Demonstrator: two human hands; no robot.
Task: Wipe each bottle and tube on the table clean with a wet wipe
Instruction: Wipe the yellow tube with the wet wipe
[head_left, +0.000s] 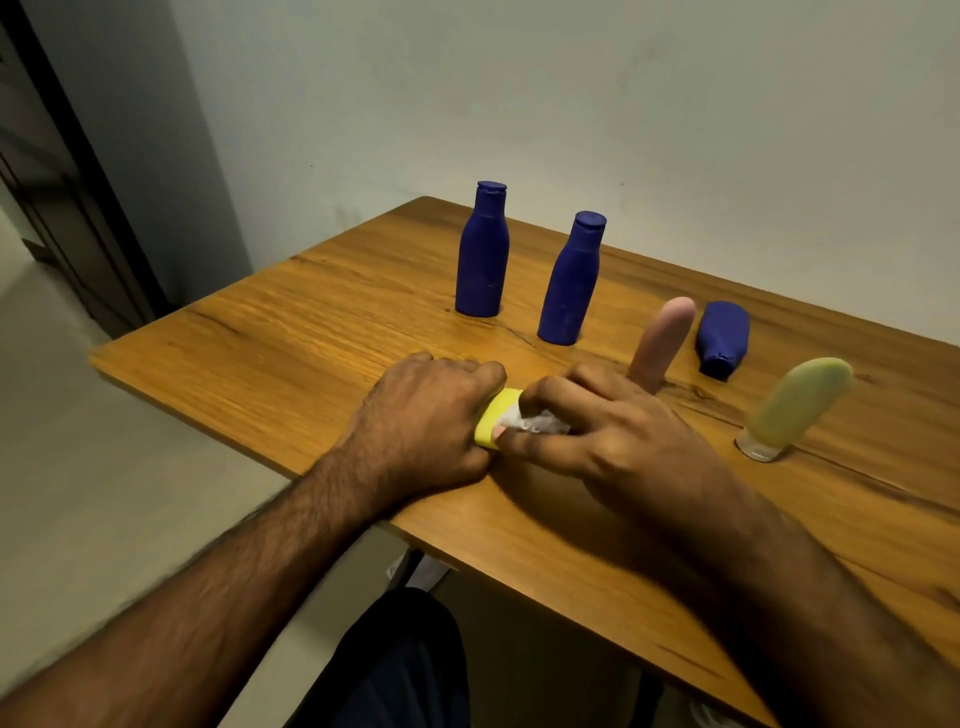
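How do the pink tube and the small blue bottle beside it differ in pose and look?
The pink tube stands upright on its cap end; the small blue bottle lies on its side, cap toward the camera. The pink tube is pale and slim; the small blue bottle is dark and squat. Neither hand touches either.

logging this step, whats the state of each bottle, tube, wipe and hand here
left hand: grips yellow pack
right hand: pinches white wet wipe
two tall blue plastic bottles: upright
small blue bottle: lying down
pink tube, yellow-green tube: standing on caps
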